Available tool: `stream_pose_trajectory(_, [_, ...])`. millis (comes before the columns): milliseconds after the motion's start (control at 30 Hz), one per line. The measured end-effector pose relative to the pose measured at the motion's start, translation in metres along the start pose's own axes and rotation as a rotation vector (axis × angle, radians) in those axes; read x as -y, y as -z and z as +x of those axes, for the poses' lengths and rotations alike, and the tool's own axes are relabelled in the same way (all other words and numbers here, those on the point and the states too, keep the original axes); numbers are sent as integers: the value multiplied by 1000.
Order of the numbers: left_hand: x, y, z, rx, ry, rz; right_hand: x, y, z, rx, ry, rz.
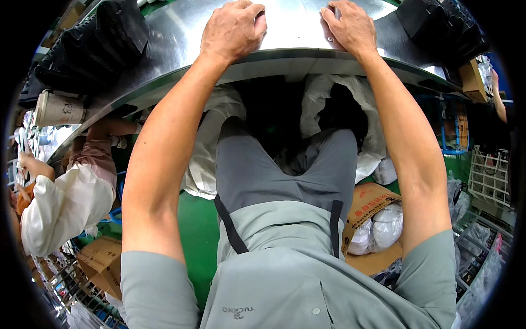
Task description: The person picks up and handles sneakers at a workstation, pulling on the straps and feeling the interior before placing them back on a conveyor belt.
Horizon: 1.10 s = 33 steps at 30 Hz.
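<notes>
The head view looks down on both arms reaching straight forward, elbows bowed slightly outward, to a shiny metal table [296, 35] that curves across the top of the picture. The left hand [231, 32] lies over the table's near edge, back of the hand up, its fingers curled under and its thumb bent in toward the middle. The right hand [352, 28] sits level with it, well apart, also knuckles up, its thumb pointing inward and its fingers bent. The upper edge crops both hands, so I cannot tell whether either one pinches anything. A black stack [118, 33] stands on the table beyond the left hand, and another black pile [438, 24] beyond the right.

As for writing, the grey-green shirt [274, 279] bears dark lettering [236, 311] with a small emblem, upside down from here. Red characters run across an open cardboard box [366, 198] below the right arm, which holds wrapped white bundles [386, 227]. A pale cup [60, 108] at the far left carries a dark printed design; a brown carton [101, 263] lower down shows small dark marks, too small to read.
</notes>
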<state>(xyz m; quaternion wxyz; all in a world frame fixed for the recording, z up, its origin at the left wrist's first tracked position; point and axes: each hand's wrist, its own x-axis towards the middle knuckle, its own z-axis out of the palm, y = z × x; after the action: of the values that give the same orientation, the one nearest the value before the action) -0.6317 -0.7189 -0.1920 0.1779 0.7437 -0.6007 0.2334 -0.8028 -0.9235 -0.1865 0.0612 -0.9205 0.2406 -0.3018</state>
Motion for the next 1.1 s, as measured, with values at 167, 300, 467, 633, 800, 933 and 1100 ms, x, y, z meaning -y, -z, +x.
stream_pose_trajectory(167, [3,0,0,-20,115,-170,6,1,1,5,-29,-17])
stream_pose_trajectory(300, [1,0,0,-23,118,-156,1,-1,1,12,-45,-26])
stream_pose_trajectory(467, [-2,6,2,3,132,-159,-2,-5,0,9,-24,-9])
stream_pose_trajectory(633, [0,-1,2,-6,143,-137,-21,-10,-2,46,-8,-111])
stream_pose_trajectory(800, [2,-2,1,15,137,-109,-17,-8,-1,84,-36,-116])
stream_pose_trajectory(933, [-1,0,3,41,150,-109,-10,-5,-3,67,-35,-137])
stream_pose_trajectory(1100, [-1,3,4,67,111,-100,-5,-5,-2,11,-48,-51])
